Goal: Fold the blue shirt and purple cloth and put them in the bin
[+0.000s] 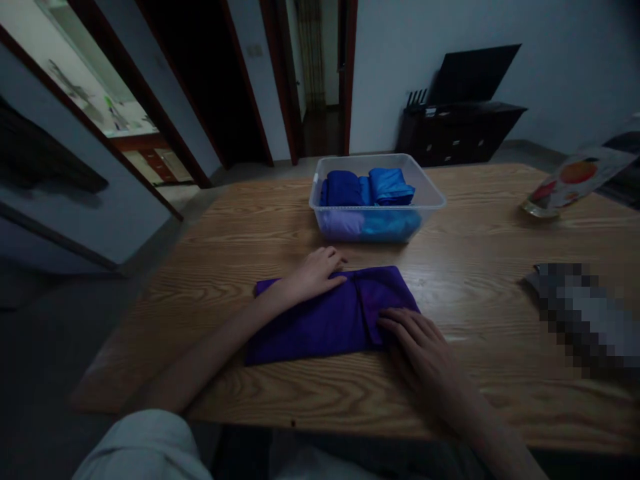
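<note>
Both hands lie flat with fingers spread, gripping nothing, on the purple cloth (330,319) mid-tabletop (500,220), left hand (316,272) at its far edge, right hand (417,343) at its near right corner; folding looks half done, another fold seemingly due.

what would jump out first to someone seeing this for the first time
The purple cloth lying folded flat on the wooden table draws the eye first, with the left hand pressed on its far edge and the right hand flat on its near right corner. Just behind it stands a clear plastic bin holding rolled blue cloths. A colourful fruit-printed pouch lies at the far right.
</note>
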The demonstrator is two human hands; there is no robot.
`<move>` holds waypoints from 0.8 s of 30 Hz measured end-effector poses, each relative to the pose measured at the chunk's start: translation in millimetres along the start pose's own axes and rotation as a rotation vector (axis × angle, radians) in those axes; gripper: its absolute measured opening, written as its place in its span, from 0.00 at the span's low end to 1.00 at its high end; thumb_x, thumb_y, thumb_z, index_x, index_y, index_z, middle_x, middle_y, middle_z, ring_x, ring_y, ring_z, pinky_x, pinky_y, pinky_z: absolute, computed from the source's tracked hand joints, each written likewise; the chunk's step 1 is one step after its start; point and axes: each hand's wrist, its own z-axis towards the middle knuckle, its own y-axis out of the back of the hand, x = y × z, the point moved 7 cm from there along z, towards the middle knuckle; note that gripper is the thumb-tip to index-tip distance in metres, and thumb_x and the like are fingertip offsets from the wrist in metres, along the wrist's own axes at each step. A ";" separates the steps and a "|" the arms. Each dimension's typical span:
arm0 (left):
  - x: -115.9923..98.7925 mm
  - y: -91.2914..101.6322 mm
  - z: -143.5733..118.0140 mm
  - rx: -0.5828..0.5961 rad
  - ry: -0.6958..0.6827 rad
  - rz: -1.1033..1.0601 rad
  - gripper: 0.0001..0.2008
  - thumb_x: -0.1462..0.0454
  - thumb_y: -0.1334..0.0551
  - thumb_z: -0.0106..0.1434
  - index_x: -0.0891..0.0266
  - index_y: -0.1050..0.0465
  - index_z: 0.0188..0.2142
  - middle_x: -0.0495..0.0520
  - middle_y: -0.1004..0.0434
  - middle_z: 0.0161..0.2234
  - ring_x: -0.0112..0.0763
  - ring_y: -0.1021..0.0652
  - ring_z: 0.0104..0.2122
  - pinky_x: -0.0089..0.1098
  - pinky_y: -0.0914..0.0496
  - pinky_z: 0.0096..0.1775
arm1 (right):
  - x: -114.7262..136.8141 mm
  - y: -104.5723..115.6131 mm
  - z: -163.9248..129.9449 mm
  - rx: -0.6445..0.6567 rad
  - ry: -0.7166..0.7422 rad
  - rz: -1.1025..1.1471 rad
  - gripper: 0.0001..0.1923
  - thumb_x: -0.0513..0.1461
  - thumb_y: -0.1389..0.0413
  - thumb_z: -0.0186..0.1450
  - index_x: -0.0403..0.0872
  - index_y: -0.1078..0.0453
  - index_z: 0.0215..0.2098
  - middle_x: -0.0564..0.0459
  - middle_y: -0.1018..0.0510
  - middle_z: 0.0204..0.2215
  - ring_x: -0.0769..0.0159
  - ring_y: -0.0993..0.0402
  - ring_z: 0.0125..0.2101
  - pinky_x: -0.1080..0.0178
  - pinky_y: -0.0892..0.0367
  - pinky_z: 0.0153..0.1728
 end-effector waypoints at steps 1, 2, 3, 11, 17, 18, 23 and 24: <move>13.9 7.1 -19.5 0.004 0.048 0.017 0.19 0.56 0.37 0.74 0.62 0.28 0.59 0.62 0.28 0.59 0.46 0.27 0.60 0.45 0.32 0.63 | -1.6 -2.3 -2.7 0.007 -0.001 -0.006 0.19 0.38 0.48 0.77 0.47 0.32 0.64 0.44 0.28 0.62 0.52 0.33 0.61 0.47 0.33 0.61; 28.3 13.8 -41.0 0.003 0.102 0.031 0.20 0.53 0.39 0.75 0.61 0.29 0.60 0.62 0.30 0.61 0.47 0.29 0.62 0.47 0.33 0.65 | -3.0 -4.3 -5.1 0.011 -0.003 -0.010 0.20 0.40 0.47 0.77 0.47 0.34 0.66 0.44 0.28 0.63 0.51 0.33 0.62 0.46 0.33 0.61; 43.2 19.8 -63.4 -0.008 0.177 0.040 0.21 0.51 0.41 0.75 0.61 0.30 0.60 0.63 0.32 0.64 0.49 0.31 0.64 0.49 0.36 0.66 | -4.0 -6.1 -7.0 0.015 -0.006 -0.015 0.22 0.43 0.47 0.78 0.48 0.34 0.68 0.44 0.29 0.64 0.50 0.34 0.62 0.45 0.33 0.62; 87.7 19.3 -164.2 -0.140 0.444 -0.135 0.22 0.45 0.42 0.74 0.58 0.29 0.54 0.60 0.33 0.65 0.47 0.32 0.65 0.49 0.39 0.68 | 2.8 -13.9 -5.0 0.020 -0.023 -0.068 0.28 0.47 0.49 0.78 0.48 0.40 0.73 0.43 0.34 0.70 0.47 0.37 0.66 0.41 0.34 0.64; 88.9 22.8 -157.9 -0.077 0.568 -0.346 0.22 0.42 0.40 0.70 0.57 0.29 0.43 0.53 0.22 0.41 0.43 0.23 0.43 0.40 0.28 0.50 | 5.5 -17.2 -3.1 0.034 -0.026 -0.094 0.29 0.46 0.49 0.78 0.48 0.42 0.75 0.45 0.40 0.73 0.47 0.40 0.70 0.39 0.36 0.66; 87.5 26.2 -156.7 -0.076 0.591 -0.406 0.22 0.41 0.39 0.68 0.57 0.29 0.43 0.52 0.23 0.39 0.41 0.23 0.41 0.39 0.28 0.47 | 5.1 -17.7 -3.4 0.046 -0.022 -0.094 0.29 0.46 0.50 0.78 0.48 0.42 0.75 0.45 0.41 0.74 0.48 0.42 0.71 0.39 0.37 0.68; 79.3 36.6 -150.8 -0.121 0.650 -0.691 0.26 0.42 0.32 0.63 0.58 0.27 0.49 0.54 0.21 0.48 0.43 0.22 0.49 0.37 0.27 0.51 | -1.7 -15.0 -5.5 0.061 -0.038 -0.098 0.28 0.43 0.49 0.78 0.49 0.41 0.74 0.48 0.41 0.74 0.48 0.47 0.74 0.36 0.43 0.71; 79.3 37.1 -149.9 -0.136 0.660 -0.710 0.27 0.42 0.31 0.63 0.58 0.26 0.51 0.55 0.21 0.50 0.44 0.22 0.51 0.38 0.27 0.53 | -2.8 -13.5 -5.9 0.056 -0.038 -0.105 0.28 0.43 0.48 0.77 0.50 0.40 0.74 0.48 0.40 0.73 0.47 0.47 0.74 0.33 0.47 0.72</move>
